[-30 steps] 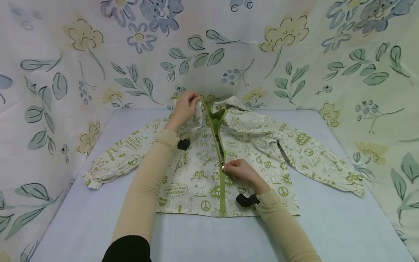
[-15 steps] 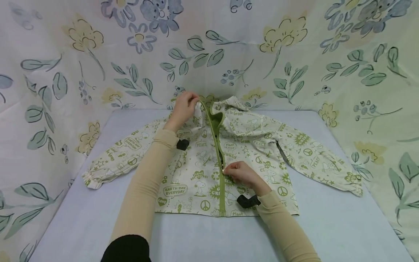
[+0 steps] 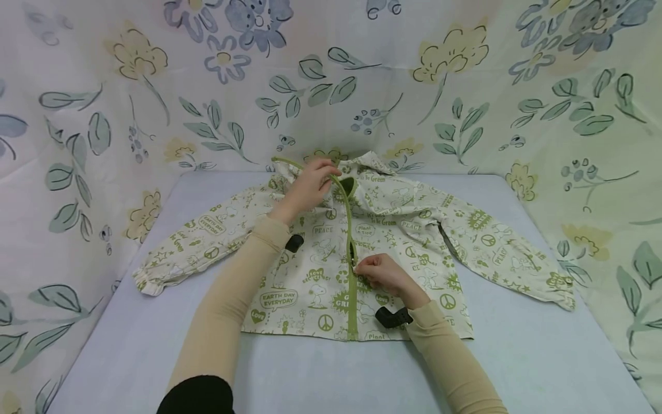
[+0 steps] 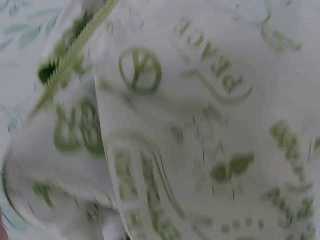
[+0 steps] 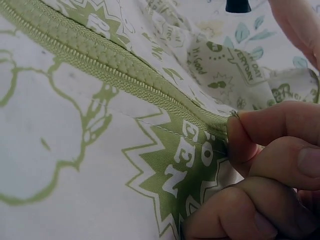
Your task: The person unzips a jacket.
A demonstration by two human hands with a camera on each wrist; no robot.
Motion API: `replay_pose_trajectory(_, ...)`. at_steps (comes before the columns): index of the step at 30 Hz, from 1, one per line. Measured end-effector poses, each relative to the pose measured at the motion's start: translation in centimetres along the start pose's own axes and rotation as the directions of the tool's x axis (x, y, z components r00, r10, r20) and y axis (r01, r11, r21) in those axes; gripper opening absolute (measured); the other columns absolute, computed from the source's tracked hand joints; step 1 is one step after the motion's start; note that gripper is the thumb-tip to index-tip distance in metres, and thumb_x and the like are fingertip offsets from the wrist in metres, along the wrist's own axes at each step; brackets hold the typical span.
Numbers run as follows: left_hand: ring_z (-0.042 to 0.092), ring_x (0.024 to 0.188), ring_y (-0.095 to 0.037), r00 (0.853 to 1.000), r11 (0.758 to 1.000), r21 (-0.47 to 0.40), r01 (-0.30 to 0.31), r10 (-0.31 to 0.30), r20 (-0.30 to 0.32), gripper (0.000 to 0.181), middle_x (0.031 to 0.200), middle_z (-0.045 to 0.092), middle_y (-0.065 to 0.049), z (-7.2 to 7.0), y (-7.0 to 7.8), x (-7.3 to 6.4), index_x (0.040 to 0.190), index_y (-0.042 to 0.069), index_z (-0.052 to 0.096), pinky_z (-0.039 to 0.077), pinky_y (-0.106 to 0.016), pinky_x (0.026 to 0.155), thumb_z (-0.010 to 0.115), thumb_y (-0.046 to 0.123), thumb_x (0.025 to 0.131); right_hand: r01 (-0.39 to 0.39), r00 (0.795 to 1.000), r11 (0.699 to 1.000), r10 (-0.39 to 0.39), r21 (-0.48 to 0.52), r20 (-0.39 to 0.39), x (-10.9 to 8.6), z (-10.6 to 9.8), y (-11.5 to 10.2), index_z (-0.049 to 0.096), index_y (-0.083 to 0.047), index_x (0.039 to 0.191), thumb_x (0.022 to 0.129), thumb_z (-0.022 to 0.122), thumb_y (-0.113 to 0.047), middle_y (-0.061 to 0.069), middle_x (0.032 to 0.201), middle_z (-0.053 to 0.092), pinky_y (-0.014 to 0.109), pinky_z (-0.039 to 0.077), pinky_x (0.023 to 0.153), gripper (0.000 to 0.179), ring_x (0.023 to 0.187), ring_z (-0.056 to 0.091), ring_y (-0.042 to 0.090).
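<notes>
A white jacket with green lettering and cartoon prints lies spread on the table, its green zipper closed from the hem to about mid-chest and parted above. At the lower end of the parted stretch, my right hand pinches the zipper pull between thumb and forefinger. My left hand grips the green-trimmed front edge near the collar, fingers curled over it. Blurred printed cloth fills the left wrist view, with the zipper teeth at its upper left.
Both sleeves are stretched out sideways on the pale tabletop. A floral cloth hangs behind the table and along its sides. Each wrist wears a small black camera mount.
My left hand has moved right and slightly down, drawing the left front edge across so the parted gap narrows. My right hand stays on the zipper pull, slightly lower than one second ago.
</notes>
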State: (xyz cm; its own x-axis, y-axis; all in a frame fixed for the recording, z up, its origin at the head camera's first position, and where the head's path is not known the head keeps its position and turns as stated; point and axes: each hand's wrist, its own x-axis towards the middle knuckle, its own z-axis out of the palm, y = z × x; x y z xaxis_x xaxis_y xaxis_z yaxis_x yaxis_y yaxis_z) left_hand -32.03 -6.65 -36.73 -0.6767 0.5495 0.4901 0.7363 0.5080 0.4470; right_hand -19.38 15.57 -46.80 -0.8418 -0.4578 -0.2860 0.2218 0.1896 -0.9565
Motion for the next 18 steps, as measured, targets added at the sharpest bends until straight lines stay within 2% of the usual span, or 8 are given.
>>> replay_pose_trajectory(3,0.047,0.112,-0.022,0.996,0.997,-0.012,-0.072,0.072,0.047,0.020,0.118,0.053,-0.010,0.9,1.3,-0.4,0.110,0.002,0.063,0.038,-0.030,0.093,0.055,0.000,0.092,-0.002,1.000,1.000,0.002,0.001,-0.012,0.2,0.0,0.2,0.063,0.011,0.089,0.092,0.059,-0.011,-0.004,0.048,0.025,0.029,0.026,0.046,0.023,0.043,0.018,0.012)
replay_pose_trajectory(5,0.049,0.110,-0.018,0.987,0.993,-0.088,-0.075,0.087,0.136,0.021,0.117,0.055,-0.006,1.7,2.2,-0.7,0.113,0.004,0.062,0.039,-0.029,0.091,0.054,0.005,0.094,-0.003,1.000,1.000,0.003,-0.002,-0.021,0.2,-0.1,0.3,0.063,0.010,0.089,0.091,0.060,-0.013,-0.004,0.047,0.026,0.028,0.027,0.045,0.023,0.041,0.019,0.011)
replay_pose_trajectory(6,0.050,0.109,-0.017,0.977,0.990,-0.123,-0.069,0.092,0.195,0.022,0.117,0.055,-0.005,2.1,2.6,-0.8,0.115,0.005,0.062,0.040,-0.029,0.090,0.053,0.008,0.095,-0.004,1.000,1.000,0.004,0.001,-0.027,0.2,-0.2,0.2,0.064,0.009,0.089,0.091,0.060,-0.014,-0.004,0.047,0.027,0.027,0.027,0.044,0.023,0.041,0.020,0.010)
replay_pose_trajectory(8,0.051,0.108,-0.015,0.943,0.986,-0.162,-0.042,0.093,0.319,0.024,0.118,0.056,-0.003,3.1,3.2,-1.0,0.118,0.007,0.060,0.040,-0.028,0.089,0.049,0.012,0.098,-0.001,0.999,1.000,0.001,0.002,-0.033,0.2,-0.3,0.2,0.064,0.010,0.091,0.091,0.060,-0.014,-0.004,0.047,0.027,0.026,0.027,0.044,0.023,0.041,0.020,0.010)
replay_pose_trajectory(11,0.050,0.111,-0.013,0.870,0.994,-0.107,-0.028,0.077,0.487,0.029,0.121,0.055,-0.003,4.6,3.5,-1.2,0.124,0.008,0.057,0.038,-0.026,0.092,0.042,0.015,0.101,-0.005,0.999,1.000,0.005,0.008,-0.043,0.2,-0.4,0.1,0.064,0.010,0.093,0.091,0.060,-0.013,-0.005,0.047,0.028,0.026,0.027,0.043,0.024,0.041,0.021,0.009)
replay_pose_trajectory(13,0.049,0.112,-0.014,0.822,0.997,-0.011,-0.072,0.066,0.566,0.030,0.122,0.054,-0.003,5.4,3.3,-1.3,0.125,0.008,0.056,0.037,-0.026,0.094,0.040,0.015,0.101,-0.013,0.999,1.000,0.013,0.019,-0.036,0.2,-0.4,0.1,0.063,0.011,0.094,0.092,0.059,-0.012,-0.005,0.047,0.029,0.026,0.027,0.044,0.024,0.041,0.021,0.009)
replay_pose_trajectory(15,0.049,0.110,-0.014,0.779,0.987,0.091,-0.131,0.046,0.626,0.028,0.117,0.055,-0.002,5.9,3.0,-1.3,0.122,0.009,0.058,0.038,-0.026,0.091,0.040,0.015,0.101,-0.022,0.999,0.999,0.022,0.029,-0.025,0.1,-0.3,0.0,0.062,0.013,0.095,0.092,0.057,-0.010,-0.005,0.048,0.030,0.027,0.027,0.045,0.024,0.041,0.022,0.009)
replay_pose_trajectory(18,0.052,0.097,-0.013,0.737,0.960,0.195,-0.198,0.015,0.676,0.023,0.104,0.057,-0.001,5.9,2.6,-1.4,0.107,0.011,0.063,0.041,-0.027,0.081,0.041,0.013,0.101,-0.024,1.000,0.999,0.024,0.033,-0.005,-0.5,0.1,-0.8,0.060,0.017,0.095,0.093,0.055,-0.007,-0.004,0.048,0.030,0.027,0.028,0.046,0.024,0.042,0.023,0.009)
